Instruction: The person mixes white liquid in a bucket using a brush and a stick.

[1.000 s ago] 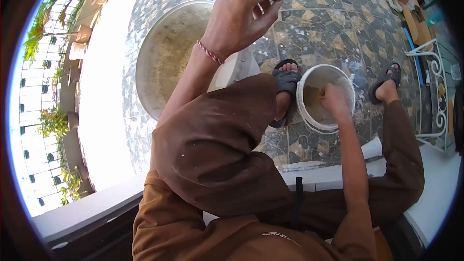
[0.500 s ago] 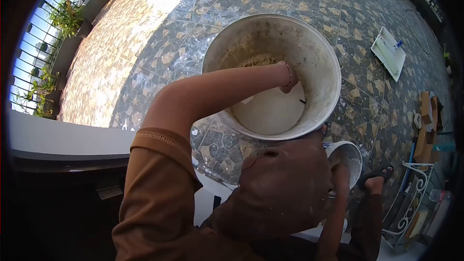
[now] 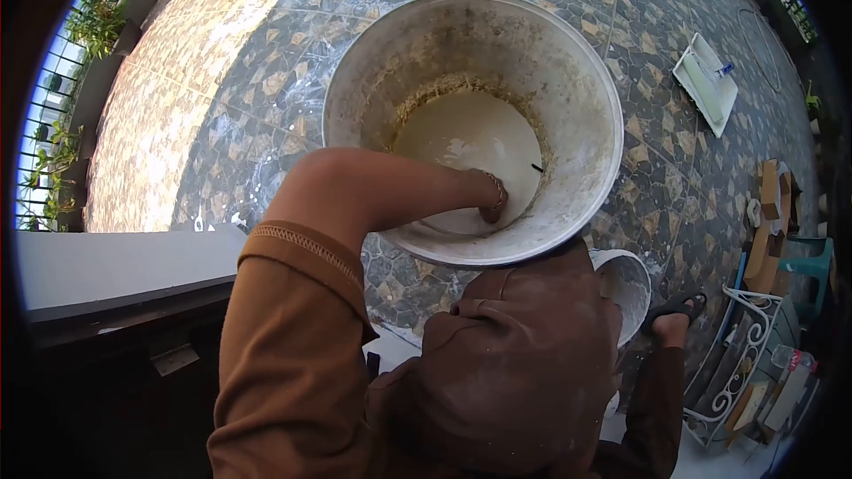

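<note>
One covered knee point(image 3: 524, 346) nearest. Left hand point(image 3: 491, 211) dips into pale liquid point(image 3: 470, 137), mostly hidden; cannot tell if spread, closed or gripping. Right hand out of sight, state unknown. One large basin point(image 3: 581, 115) holds the liquid around the left hand, which sits near 5 o'clock inside; one dark sliver point(image 3: 537, 168) at its 1–2 o'clock. One second ago this hand was raised outside the basin. From basin centre: one bucket point(image 3: 635, 288), 4–5 o'clock; farther off, one white tray point(image 3: 729, 102), 2–3 o'clock.

Dull metal basin point(image 3: 568, 115), rough crusted inner wall point(image 3: 417, 98)
</note>
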Demonstrator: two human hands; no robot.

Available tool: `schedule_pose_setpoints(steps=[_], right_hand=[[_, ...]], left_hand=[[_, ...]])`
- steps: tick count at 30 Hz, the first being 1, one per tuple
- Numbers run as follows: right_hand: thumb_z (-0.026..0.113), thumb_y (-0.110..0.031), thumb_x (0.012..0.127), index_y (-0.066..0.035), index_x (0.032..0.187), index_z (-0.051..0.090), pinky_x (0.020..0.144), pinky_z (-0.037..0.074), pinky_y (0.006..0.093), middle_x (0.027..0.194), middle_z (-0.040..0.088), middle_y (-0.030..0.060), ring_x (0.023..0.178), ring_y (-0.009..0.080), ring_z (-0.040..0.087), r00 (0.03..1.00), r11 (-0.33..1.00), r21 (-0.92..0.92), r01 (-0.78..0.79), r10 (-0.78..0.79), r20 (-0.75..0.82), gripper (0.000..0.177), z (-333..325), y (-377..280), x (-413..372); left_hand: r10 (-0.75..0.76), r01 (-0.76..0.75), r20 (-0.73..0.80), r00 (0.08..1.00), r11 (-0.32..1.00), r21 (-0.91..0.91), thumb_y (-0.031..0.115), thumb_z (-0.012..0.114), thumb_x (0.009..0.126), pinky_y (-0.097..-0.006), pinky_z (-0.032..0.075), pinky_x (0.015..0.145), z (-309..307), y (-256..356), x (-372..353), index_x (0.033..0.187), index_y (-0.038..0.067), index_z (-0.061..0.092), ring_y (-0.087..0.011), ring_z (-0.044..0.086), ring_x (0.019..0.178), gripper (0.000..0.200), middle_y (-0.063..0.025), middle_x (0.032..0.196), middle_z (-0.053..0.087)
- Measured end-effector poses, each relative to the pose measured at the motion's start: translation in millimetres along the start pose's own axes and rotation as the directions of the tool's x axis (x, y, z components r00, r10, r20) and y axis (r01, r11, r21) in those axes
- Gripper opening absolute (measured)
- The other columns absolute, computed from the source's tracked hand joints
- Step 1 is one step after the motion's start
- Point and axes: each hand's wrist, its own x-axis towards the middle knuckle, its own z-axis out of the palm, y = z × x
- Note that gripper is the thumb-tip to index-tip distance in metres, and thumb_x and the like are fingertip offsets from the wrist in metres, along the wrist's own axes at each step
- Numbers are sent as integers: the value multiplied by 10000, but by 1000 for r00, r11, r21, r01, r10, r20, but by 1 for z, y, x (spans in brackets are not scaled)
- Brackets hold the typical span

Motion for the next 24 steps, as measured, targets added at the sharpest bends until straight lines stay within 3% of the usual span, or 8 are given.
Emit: schedule_pose_setpoints(steps=[2,3,6,12,16,18,22,24], right_hand=[[650,-240,758,12,848,686,751,487,461,810,650,235,795,391,633,1000,1000,3,-5,5,12,270,0,-1,1],[652,-241,763,10,850,686,752,487,461,817,653,233,797,389,634,1000,1000,4,-9,9,21,268,0,1,1],[660,-240,767,5,867,688,759,489,456,837,658,226,811,381,637,1000,1000,6,-4,4,4,266,11,13,4],[669,-249,764,1,880,690,763,493,445,853,661,218,826,375,638,1000,1000,-10,-1,1,6,277,8,11,3],[671,-250,761,-1,878,690,772,492,441,868,659,222,842,373,636,999,999,-30,-42,43,31,276,2,3,3],[677,-255,755,-3,898,691,784,490,436,887,660,218,863,366,635,993,996,-50,-76,80,83,290,2,3,4],[681,-251,753,-11,931,692,788,491,430,890,665,204,869,356,639,999,992,115,-45,46,-9,299,-1,17,3],[683,-221,741,-10,964,682,749,513,382,841,678,181,790,309,667,996,985,175,1,15,-87,307,-10,16,0]], left_hand=[[-162,132,-94,982,956,-263,286,590,749,-523,499,804,-33,2,-40,1197,57,574,-343,456,1209,503,-192,1380,387],[-161,132,-98,982,957,-257,286,590,749,-523,499,804,-33,4,-42,1197,57,574,-343,456,1209,503,-192,1380,387],[-242,182,-438,866,968,-175,289,600,735,-576,490,764,-29,10,-51,1229,61,544,-404,374,1254,547,-216,1455,216],[-282,253,-597,751,958,-134,239,607,712,-661,338,919,-37,0,-51,1197,32,557,-440,306,1284,530,-242,1390,282],[-128,116,-653,747,991,-62,184,613,673,-570,298,1016,-34,-29,-33,1116,-27,592,-442,319,1273,491,-254,1322,377],[13,54,-704,710,996,73,95,588,676,-477,431,939,-32,-39,-30,976,-1,666,-411,508,1128,325,-229,1114,567],[107,-17,-739,665,992,128,21,534,665,-405,509,764,-53,-50,-31,804,-24,624,-358,609,895,171,-185,927,607],[200,-172,-893,403,975,141,-36,524,655,-389,516,647,-64,-51,-51,722,9,603,-325,627,777,112,-149,788,607]])
